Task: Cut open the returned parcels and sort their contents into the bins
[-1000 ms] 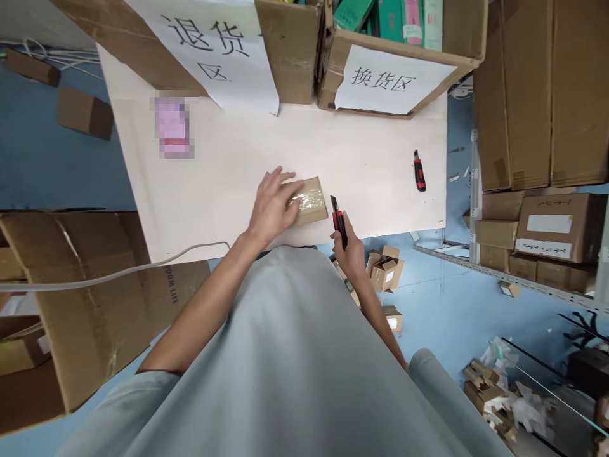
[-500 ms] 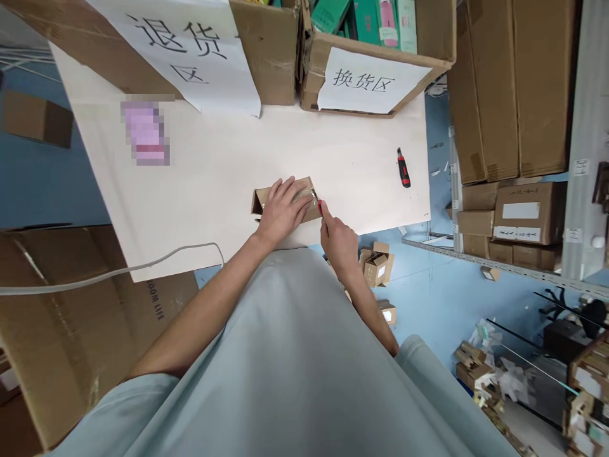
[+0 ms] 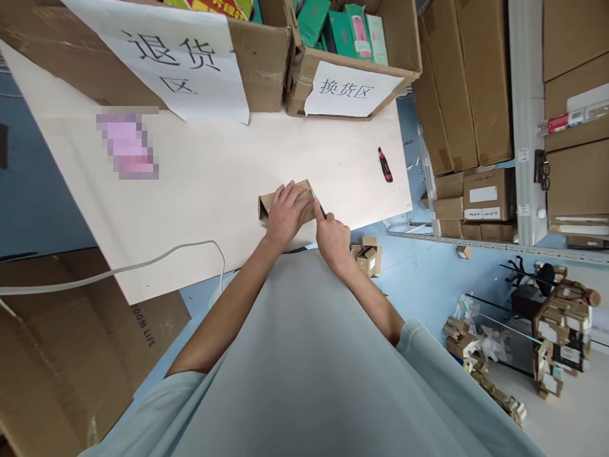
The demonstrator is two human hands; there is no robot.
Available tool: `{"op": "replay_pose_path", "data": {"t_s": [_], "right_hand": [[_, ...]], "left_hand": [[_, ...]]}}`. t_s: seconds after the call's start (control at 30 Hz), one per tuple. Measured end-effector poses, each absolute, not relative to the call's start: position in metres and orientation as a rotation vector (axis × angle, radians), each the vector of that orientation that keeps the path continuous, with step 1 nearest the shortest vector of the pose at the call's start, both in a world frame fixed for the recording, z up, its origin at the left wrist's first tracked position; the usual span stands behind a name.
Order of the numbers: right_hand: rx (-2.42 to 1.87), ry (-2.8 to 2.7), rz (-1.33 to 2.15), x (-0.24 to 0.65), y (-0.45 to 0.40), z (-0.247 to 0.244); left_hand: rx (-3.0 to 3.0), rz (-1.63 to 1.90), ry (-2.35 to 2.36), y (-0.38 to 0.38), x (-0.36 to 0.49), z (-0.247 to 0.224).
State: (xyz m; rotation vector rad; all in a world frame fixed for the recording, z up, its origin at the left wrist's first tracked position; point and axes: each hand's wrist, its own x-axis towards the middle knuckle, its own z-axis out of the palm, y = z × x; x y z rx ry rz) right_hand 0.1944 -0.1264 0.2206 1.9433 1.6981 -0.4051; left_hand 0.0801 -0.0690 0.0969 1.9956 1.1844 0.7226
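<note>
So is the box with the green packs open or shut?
Open: the top of the cardboard box is uncovered, and green packs show inside.

Blue floor (image 3: pixel 409 270), white table (image 3: pixel 200 209), metal shelving (image 3: pixel 526 127) at the right

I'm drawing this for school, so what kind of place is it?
Probably a parcel returns room: cartons on shelves, a box cutter on the table, and a paper sign reading "returns area".

The one camera is worn on the person's head, looking forward and steeply down past the shirt (image 3: pixel 295 355) at both hands (image 3: pixel 309 225) and the tabletop (image 3: pixel 228 171), fairly close.
</note>
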Motion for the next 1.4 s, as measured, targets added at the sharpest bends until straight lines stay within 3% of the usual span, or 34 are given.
{"op": "replay_pose_path", "data": {"t_s": [0.43,0.83,1.4], "right_hand": [[1.997,1.508,-0.408,0.189,-0.166,0.229],[2.008,1.648,-0.365,0.18,-0.128,0.211],[2.166,1.653,-0.457,0.206,-0.176,0.221]], "left_hand": [[2.059,0.771,1.159,-0.069,0.077,0.089],[2.085,0.76,1.166,-0.071,0.076,0.085],[2.096,0.843,1.112,-0.062,0.058,0.076]]}}
